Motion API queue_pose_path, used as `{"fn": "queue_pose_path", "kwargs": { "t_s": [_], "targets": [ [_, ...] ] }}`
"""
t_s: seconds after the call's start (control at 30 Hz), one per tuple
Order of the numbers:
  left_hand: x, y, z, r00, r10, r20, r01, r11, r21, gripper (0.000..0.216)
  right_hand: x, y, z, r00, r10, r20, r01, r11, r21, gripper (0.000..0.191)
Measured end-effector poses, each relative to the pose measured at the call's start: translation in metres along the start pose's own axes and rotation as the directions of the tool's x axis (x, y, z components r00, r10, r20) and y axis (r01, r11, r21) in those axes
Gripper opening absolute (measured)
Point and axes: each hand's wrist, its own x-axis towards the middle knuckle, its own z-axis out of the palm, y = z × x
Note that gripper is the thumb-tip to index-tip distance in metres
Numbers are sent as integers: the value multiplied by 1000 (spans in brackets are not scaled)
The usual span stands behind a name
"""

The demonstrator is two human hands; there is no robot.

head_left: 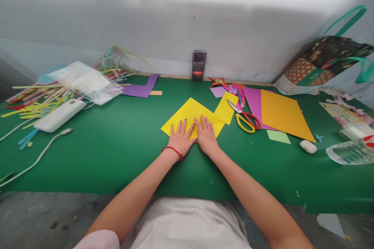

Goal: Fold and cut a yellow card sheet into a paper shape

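A square sheet of yellow paper (191, 111) lies on the green tabletop, turned with one corner pointing away from me. My left hand (181, 139) rests on its near left part, fingers spread out, a red cord bracelet on the wrist. Beside it my right hand (207, 136) lies flat on the near right part, fingers stretched forward. The two thumbs almost meet near the lower corner, which the hands cover. Just right of the sheet lies a narrower yellow paper strip (223, 109). Scissors (245, 118) with red and yellow handles sit partly over that strip, blades apart.
Orange paper (284, 114) and magenta paper (253, 103) are stacked at right, near a white case (308, 146) and a plastic bottle (350, 151). Paper strips, a plastic sleeve (87, 79), a white power bank (60, 114) and a cable (43, 159) occupy the left.
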Motion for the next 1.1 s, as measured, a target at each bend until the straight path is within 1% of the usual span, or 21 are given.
{"fn": "queue_pose_path", "kwargs": {
  "t_s": [0.17,0.23,0.4,0.57,0.73,0.87,1.0,1.1],
  "targets": [
    [-1,-2,7,997,19,-79,-19,1000,3,55,-1,-1,-2,1000,-3,6,3,1000,-17,62],
    [-2,-2,8,996,24,-89,-23,1000,9,55,-1,-2,-4,1000,0,16,1,1000,-18,62],
    [-1,-2,8,997,19,-72,-19,1000,-1,53,-1,-3,-7,1000,6,27,-6,1000,-21,61],
    [-4,-4,4,997,31,-75,-32,999,-19,50,-1,-3,-6,1000,9,26,-9,1000,-18,59],
    [-12,-7,1,997,-52,-54,49,998,-48,48,0,-2,-3,1000,7,16,-7,1000,-2,56],
    [-11,-7,-3,997,-78,7,78,996,-50,48,0,-1,-2,1000,10,-1,-10,1000,10,56],
    [-10,-10,-6,997,-60,46,63,996,-64,50,0,-1,-2,1000,8,3,-8,1000,3,56],
    [-15,-15,-5,1000,3,21,-2,998,-66,48,0,-2,-3,1000,14,13,-14,1000,-2,56]
  ]
}}
